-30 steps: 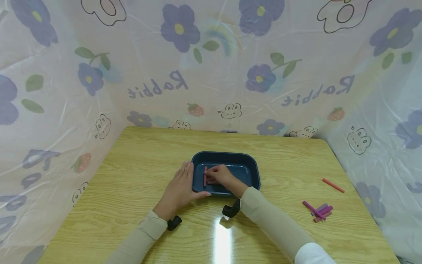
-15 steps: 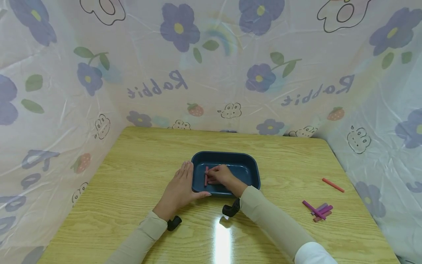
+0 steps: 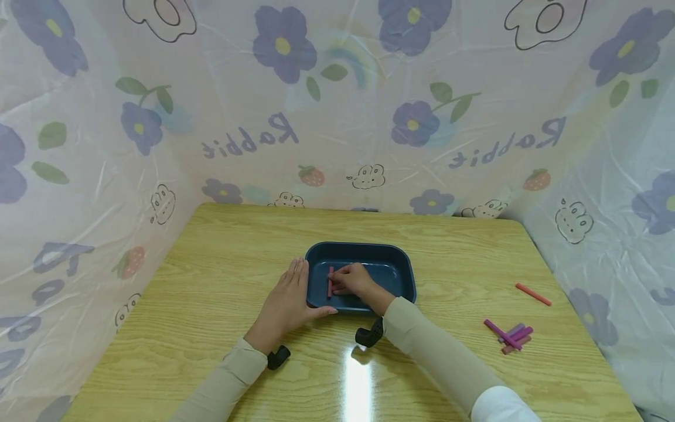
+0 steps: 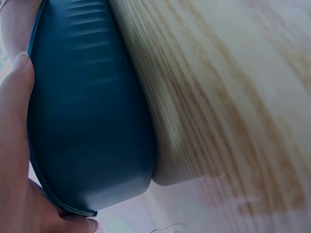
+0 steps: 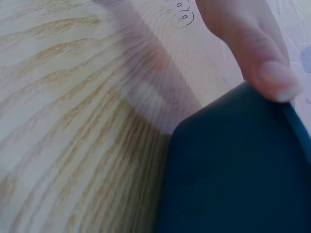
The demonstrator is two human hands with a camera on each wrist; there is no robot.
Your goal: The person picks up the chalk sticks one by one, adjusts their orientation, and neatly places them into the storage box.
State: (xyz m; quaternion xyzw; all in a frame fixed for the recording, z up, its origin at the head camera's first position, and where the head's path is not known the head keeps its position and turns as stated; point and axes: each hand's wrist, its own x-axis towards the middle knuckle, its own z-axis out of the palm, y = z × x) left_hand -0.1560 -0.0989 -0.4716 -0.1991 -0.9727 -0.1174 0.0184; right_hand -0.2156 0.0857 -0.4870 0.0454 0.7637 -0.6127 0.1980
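A dark blue rectangular tray [image 3: 392, 253] stands on the wooden table, its outer wall filling much of both wrist views. Inside, toward its left end, a thin dark pink stick [image 3: 330, 282] lies lengthwise away from the person. My right hand [image 3: 358, 280] reaches over the near rim and pinches this stick between thumb and fingertips; its lower fingers hide part of the tray floor. My left hand [image 3: 289, 299] rests against the left side with fingers straight, its thumb [image 4: 17, 82] along the near rim. In the right wrist view a thumb [image 5: 274, 80] overlaps the rim.
Several purple and reddish sticks [image 3: 510, 337] lie in a small crossed pile on the right of the table [image 3: 453, 258]. A single orange-red stick [image 3: 534, 294] lies farther back. A patterned curtain [image 3: 337, 135] encloses the back and sides.
The pink stick under my right fingers has shifted slightly to the right inside the tray. My left hand holds its place at the tray's left side.
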